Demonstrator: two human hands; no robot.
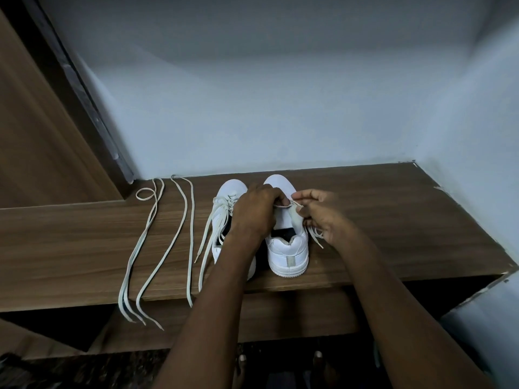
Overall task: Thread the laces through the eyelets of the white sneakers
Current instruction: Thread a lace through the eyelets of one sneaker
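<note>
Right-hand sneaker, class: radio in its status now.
Both hands on right sneaker: left hand and right hand pinch its lace. Left sneaker partly laced. Two spare laces lie left, not obstructing.

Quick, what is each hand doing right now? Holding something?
Left hand: fingers curled, gripping the lace at the right sneaker.
Right hand: pinching the same lace near its end.

The left hand (257, 211) hides the right sneaker's (286, 245) eyelets.
</note>
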